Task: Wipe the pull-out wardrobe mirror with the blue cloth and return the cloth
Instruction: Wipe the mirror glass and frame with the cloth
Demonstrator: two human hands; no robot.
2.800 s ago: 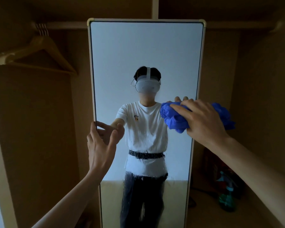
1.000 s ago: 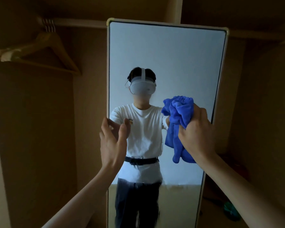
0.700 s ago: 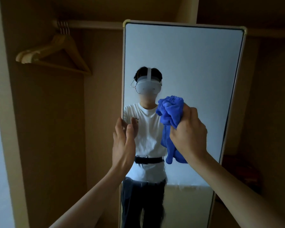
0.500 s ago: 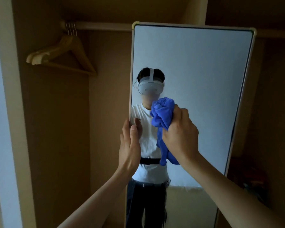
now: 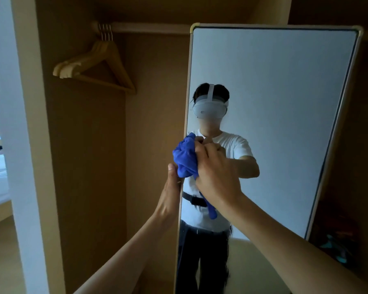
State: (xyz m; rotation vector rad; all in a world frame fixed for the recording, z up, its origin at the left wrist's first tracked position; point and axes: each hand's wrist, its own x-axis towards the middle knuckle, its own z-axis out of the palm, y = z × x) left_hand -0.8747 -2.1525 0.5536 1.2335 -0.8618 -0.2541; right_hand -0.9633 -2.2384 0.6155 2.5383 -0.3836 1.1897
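Observation:
A tall pull-out mirror (image 5: 285, 115) with a pale frame stands in the open wardrobe and reflects a person in a white shirt. My right hand (image 5: 216, 177) grips a bunched blue cloth (image 5: 185, 159) against the glass near the mirror's left edge. A tail of the cloth hangs below my wrist. My left hand (image 5: 170, 192) rests with straight fingers on the mirror's left frame edge, just below the cloth.
Several wooden hangers (image 5: 98, 64) hang from the rail (image 5: 149, 28) in the left compartment. A white wardrobe side panel (image 5: 19, 145) rises at far left, with a bed beyond it. Dim items, one teal (image 5: 336, 249), lie low on the right.
The mirror has shifted right in view as it swings or my head turns. My right hand carried the cloth leftwards to the mirror's left edge. My left hand stays on that edge.

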